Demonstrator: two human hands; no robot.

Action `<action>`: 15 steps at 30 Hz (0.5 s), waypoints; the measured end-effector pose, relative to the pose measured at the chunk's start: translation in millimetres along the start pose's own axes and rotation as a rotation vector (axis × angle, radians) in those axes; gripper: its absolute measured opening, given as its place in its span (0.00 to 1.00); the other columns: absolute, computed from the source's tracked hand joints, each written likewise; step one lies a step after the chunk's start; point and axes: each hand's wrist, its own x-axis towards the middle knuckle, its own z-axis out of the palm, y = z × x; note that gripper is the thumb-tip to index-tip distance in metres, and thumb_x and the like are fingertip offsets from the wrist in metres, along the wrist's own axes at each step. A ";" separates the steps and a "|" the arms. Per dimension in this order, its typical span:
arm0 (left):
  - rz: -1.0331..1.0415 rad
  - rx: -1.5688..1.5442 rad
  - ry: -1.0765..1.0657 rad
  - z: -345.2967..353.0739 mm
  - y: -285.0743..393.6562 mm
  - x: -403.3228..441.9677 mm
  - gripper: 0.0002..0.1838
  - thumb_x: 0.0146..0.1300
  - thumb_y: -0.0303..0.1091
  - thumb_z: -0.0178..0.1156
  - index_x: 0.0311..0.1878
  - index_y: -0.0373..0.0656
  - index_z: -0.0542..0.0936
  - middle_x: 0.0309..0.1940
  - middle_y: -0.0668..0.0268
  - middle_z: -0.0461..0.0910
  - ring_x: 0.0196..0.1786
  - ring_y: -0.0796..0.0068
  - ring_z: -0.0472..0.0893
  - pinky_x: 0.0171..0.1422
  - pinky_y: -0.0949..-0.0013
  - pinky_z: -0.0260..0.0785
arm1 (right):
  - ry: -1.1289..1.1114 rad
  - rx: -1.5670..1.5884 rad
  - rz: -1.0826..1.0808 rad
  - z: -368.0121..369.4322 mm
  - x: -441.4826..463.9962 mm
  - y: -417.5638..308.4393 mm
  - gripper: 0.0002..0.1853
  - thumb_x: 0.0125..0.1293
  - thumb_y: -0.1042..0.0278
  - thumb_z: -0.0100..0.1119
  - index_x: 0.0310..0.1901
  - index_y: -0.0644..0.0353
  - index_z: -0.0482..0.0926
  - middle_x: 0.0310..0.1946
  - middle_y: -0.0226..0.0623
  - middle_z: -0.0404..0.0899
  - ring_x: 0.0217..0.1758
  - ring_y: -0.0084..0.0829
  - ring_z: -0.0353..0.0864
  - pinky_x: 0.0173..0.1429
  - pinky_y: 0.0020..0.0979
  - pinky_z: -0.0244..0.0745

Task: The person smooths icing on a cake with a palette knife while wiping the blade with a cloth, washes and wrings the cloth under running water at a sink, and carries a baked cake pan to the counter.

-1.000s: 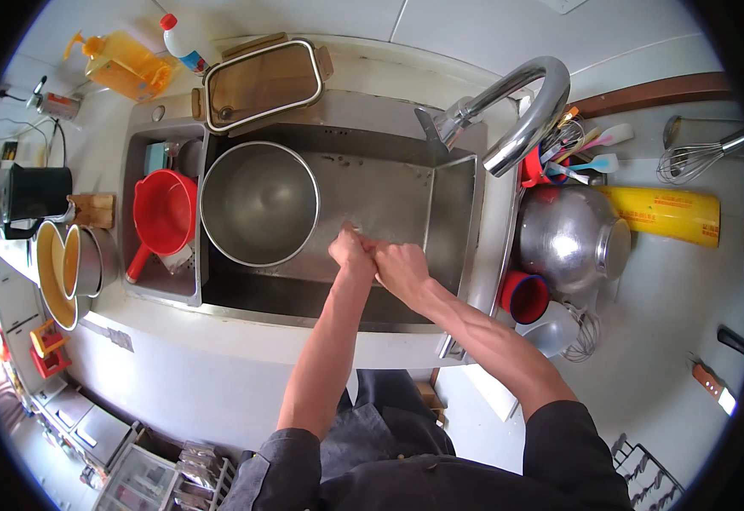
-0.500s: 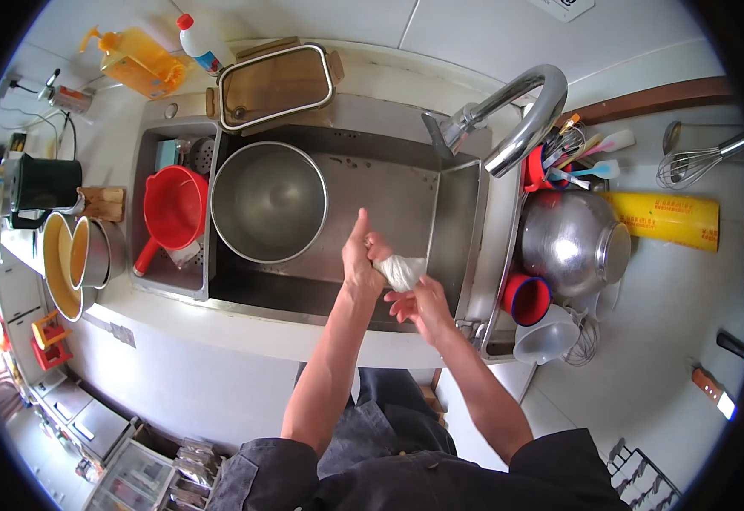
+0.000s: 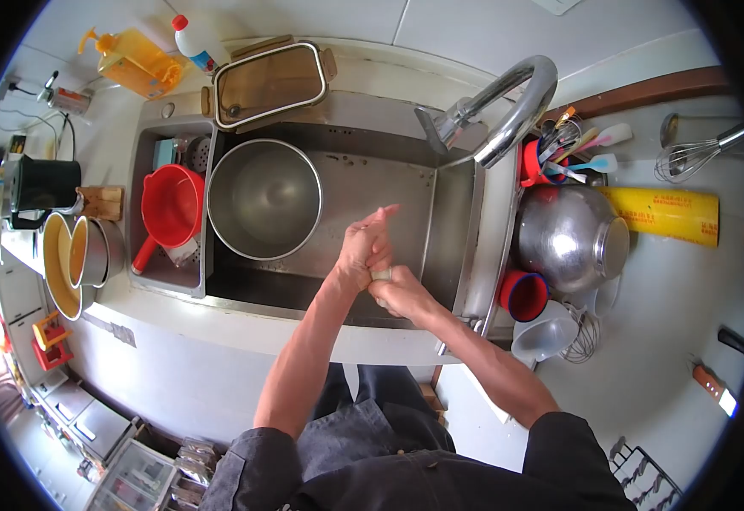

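Both hands are closed around a bunched white cloth point(image 3: 381, 275) above the steel sink point(image 3: 372, 192). My left hand point(image 3: 367, 245) grips its upper part, with a finger or thumb pointing out to the right. Just below, pressed close against it, my right hand point(image 3: 399, 292) is wrapped round the lower part. Only a small bit of the cloth shows between the hands; the rest is hidden in them. A round metal pot point(image 3: 265, 200) stands in the sink to the left of my hands.
A chrome faucet point(image 3: 521, 111) arches over the sink's right side. In the left basin is a red scoop point(image 3: 172, 204). A lidded glass container point(image 3: 270, 83) sits at the back rim. On the right are a metal bowl point(image 3: 563, 238) and a red cup point(image 3: 523, 295).
My right hand has moved up and left, closing round the cloth against my left hand. The cloth, plainly visible before, is now mostly covered.
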 end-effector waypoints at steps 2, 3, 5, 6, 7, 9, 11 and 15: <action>0.016 -0.047 0.135 0.2 -4.8 1.1 0.24 0.80 0.45 0.53 0.68 0.37 0.73 0.15 0.75 0.58 0.14 0.83 0.54 0.17 0.72 0.45 | 0.183 -0.385 -0.255 2.0 20.4 24.6 0.06 0.60 0.72 0.60 0.26 0.61 0.76 0.19 0.40 0.79 0.19 0.37 0.79 0.23 0.39 0.69; 0.032 -0.096 0.272 -0.4 -8.6 2.5 0.22 0.80 0.44 0.52 0.66 0.37 0.75 0.15 0.74 0.58 0.15 0.83 0.55 0.18 0.71 0.45 | 0.363 -0.771 -0.509 3.4 20.7 24.8 0.05 0.59 0.74 0.60 0.26 0.62 0.76 0.20 0.48 0.81 0.20 0.43 0.83 0.23 0.43 0.72; 0.035 -0.105 0.388 -5.7 -18.3 8.9 0.21 0.81 0.43 0.51 0.64 0.36 0.75 0.16 0.75 0.58 0.16 0.82 0.55 0.19 0.70 0.45 | 0.369 -0.875 -0.525 -2.3 22.1 24.3 0.04 0.57 0.74 0.61 0.28 0.63 0.77 0.21 0.53 0.81 0.24 0.48 0.84 0.27 0.46 0.76; 0.042 -0.113 0.503 -8.0 -22.2 13.7 0.20 0.82 0.42 0.49 0.63 0.35 0.75 0.17 0.75 0.59 0.17 0.82 0.55 0.20 0.70 0.45 | 0.374 -0.980 -0.545 -6.4 24.4 20.3 0.04 0.54 0.75 0.62 0.29 0.65 0.78 0.22 0.58 0.81 0.27 0.54 0.86 0.31 0.49 0.79; 0.039 -0.115 0.504 -10.2 -26.3 19.0 0.20 0.82 0.42 0.49 0.63 0.35 0.75 0.17 0.75 0.59 0.17 0.82 0.55 0.20 0.70 0.45 | 0.373 -0.981 -0.542 -10.1 27.3 18.4 0.04 0.54 0.75 0.62 0.29 0.65 0.78 0.22 0.58 0.81 0.27 0.54 0.86 0.31 0.49 0.79; 0.036 -0.172 0.743 -16.1 -34.9 29.8 0.16 0.80 0.37 0.50 0.57 0.34 0.78 0.17 0.73 0.60 0.17 0.77 0.57 0.21 0.66 0.49 | 0.322 -1.256 -0.523 -16.8 33.7 17.6 0.06 0.55 0.73 0.63 0.31 0.65 0.77 0.19 0.51 0.82 0.25 0.49 0.86 0.30 0.45 0.81; 0.022 -0.161 0.829 -24.7 -40.6 40.4 0.15 0.77 0.33 0.50 0.55 0.33 0.80 0.19 0.68 0.66 0.18 0.74 0.63 0.22 0.64 0.55 | 0.320 -1.339 -0.545 -21.5 45.1 20.5 0.06 0.55 0.73 0.63 0.33 0.65 0.78 0.21 0.49 0.83 0.25 0.48 0.87 0.29 0.42 0.82; 0.068 0.077 1.014 -35.8 -55.0 52.1 0.14 0.73 0.30 0.52 0.53 0.31 0.81 0.26 0.60 0.78 0.24 0.68 0.76 0.29 0.59 0.69 | 0.326 -1.456 -0.597 -24.1 60.4 34.7 0.09 0.57 0.74 0.62 0.39 0.67 0.78 0.21 0.44 0.84 0.25 0.46 0.88 0.30 0.38 0.83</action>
